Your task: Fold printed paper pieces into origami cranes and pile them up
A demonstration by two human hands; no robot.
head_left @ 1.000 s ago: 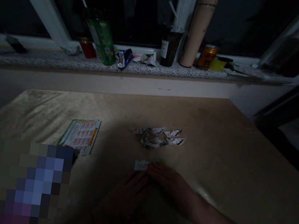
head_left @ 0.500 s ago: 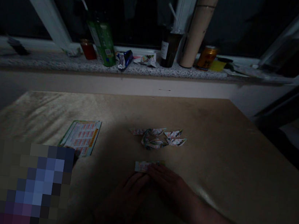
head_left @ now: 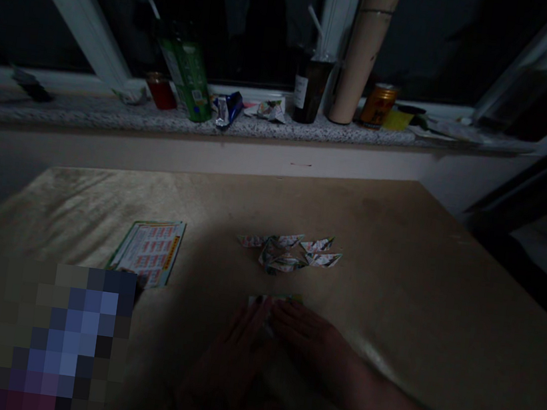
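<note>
Under my fingers lies a small printed paper strip [head_left: 295, 298], mostly covered, with its far edge showing. My left hand [head_left: 234, 348] rests flat on its left part, fingers stretched forward. Flat across its right part is my right hand [head_left: 313, 341], fingers together and extended to the left. Just beyond them, several folded printed paper pieces [head_left: 280, 260] sit in a loose cluster on the tan tabletop [head_left: 379, 246]. Farther left is a flat printed sheet [head_left: 149, 252] with red and white blocks.
On the speckled window sill [head_left: 138, 117] stand a green bottle [head_left: 189, 79], a dark cup with a straw [head_left: 311, 92], a tall pinkish flask [head_left: 364, 55], an orange can [head_left: 379, 108] and a red jar [head_left: 161, 91]. A blurred-out area covers the lower left.
My left hand has slid forward onto the paper strip, covering more of its left part. My right hand has hardly moved. The folded pieces and the sheet stay in place.
</note>
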